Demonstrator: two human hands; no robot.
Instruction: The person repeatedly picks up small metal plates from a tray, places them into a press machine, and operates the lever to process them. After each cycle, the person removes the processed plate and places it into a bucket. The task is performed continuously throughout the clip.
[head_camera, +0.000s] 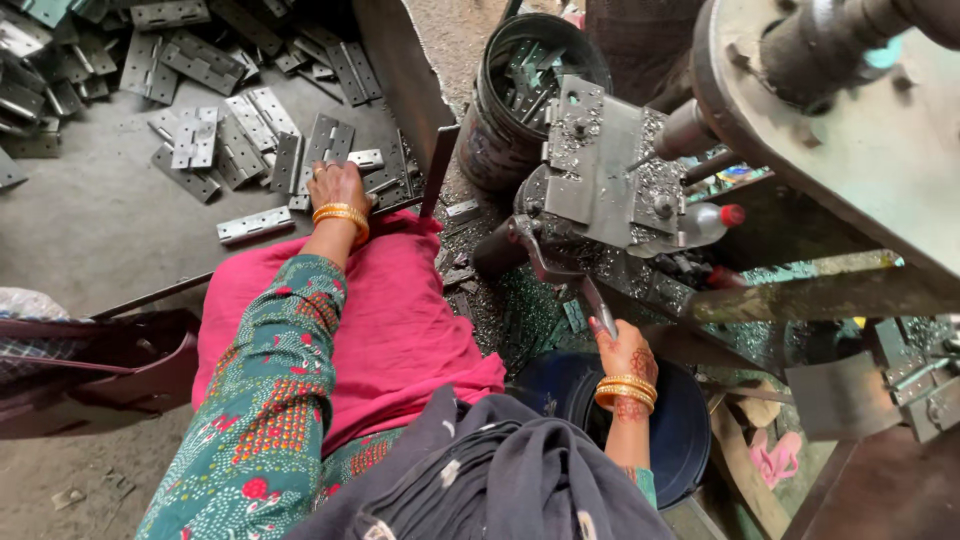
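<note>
My left hand (338, 185), with gold bangles at the wrist, reaches out onto a pile of grey metal hinges (240, 135) spread over a low grey surface; its fingers rest on the hinges near the pile's front edge. My right hand (624, 350), also bangled and marked with henna, grips the lever handle (598, 305) of a metal press machine (600, 170) covered in metal shavings. A pink cloth (390, 310) covers my lap between the two hands.
A dark round bucket (525, 95) holding metal hinges stands behind the machine. A dark blue tub (680, 420) sits under my right hand. A brown bag (100, 370) lies at the left. A small plastic bottle with a red cap (710, 220) rests on the machine.
</note>
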